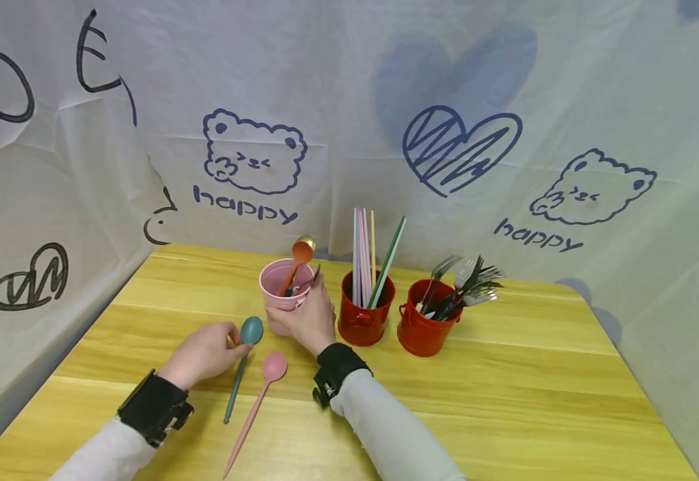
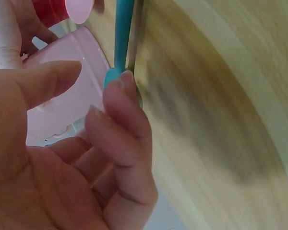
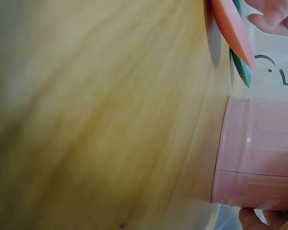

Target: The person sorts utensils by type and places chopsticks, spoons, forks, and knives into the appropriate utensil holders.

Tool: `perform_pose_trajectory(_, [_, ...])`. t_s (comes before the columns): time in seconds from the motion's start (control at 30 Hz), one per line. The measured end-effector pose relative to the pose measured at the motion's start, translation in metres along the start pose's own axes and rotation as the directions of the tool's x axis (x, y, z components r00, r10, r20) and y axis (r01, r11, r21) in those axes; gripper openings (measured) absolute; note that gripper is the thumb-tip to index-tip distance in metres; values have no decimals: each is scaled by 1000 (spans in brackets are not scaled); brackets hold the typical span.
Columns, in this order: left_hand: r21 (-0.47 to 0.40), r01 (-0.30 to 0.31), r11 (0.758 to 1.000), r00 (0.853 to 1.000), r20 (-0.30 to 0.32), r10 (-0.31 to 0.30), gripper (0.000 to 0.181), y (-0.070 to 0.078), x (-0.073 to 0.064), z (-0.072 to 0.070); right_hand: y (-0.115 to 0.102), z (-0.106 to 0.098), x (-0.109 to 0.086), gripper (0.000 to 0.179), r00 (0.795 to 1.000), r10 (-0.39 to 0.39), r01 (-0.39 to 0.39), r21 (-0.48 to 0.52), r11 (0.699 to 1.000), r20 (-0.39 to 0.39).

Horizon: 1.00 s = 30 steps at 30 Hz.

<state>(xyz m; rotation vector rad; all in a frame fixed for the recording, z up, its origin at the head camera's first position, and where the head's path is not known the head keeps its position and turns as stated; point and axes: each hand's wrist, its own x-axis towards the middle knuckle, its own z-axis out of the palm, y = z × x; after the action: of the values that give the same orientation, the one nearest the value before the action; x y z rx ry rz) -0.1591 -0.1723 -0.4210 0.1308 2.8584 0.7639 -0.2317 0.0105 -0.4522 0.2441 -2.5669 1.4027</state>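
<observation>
My left hand (image 1: 208,351) reaches over a teal spoon (image 1: 252,330) lying on the table, its fingertips right at the spoon's neck. In the left wrist view the thumb stands apart from the bent fingers, which meet the teal spoon (image 2: 124,38) where handle joins bowl. A pink spoon (image 1: 274,366) lies beside it, handle toward me. On the pink bucket (image 1: 276,314) my right hand (image 1: 310,319) grips the right side, thumb across the front. An orange spoon (image 1: 303,252) and a gold spoon (image 1: 308,240) stick up from that bucket; its lower contents are hidden.
Right of the pink bucket stands a red bucket (image 1: 364,329) with several coloured straws (image 1: 361,260). Beyond it, a second red bucket (image 1: 426,337) holds several forks (image 1: 483,288) and other cutlery. A white drawn-on curtain (image 1: 349,120) hangs behind the wooden table (image 1: 506,401).
</observation>
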Motion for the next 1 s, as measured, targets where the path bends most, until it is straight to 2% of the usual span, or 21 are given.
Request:
perform_pose_trajectory(0.47, [61,27,998,999,35,-29,33,4,-1,8,0,1,0,95,1000,3,-3,0,1000,1])
perform_pose_trajectory(0.7, [90,48,995,998,42,-52,41,5,3,12,1,0,0,94,1000,-2,2,1,1000,0])
perform_pose_trajectory(1.0, [110,49,993,998,33,-53,39,5,7,15,0,0,1,95,1000,14,-15,17,1000,10])
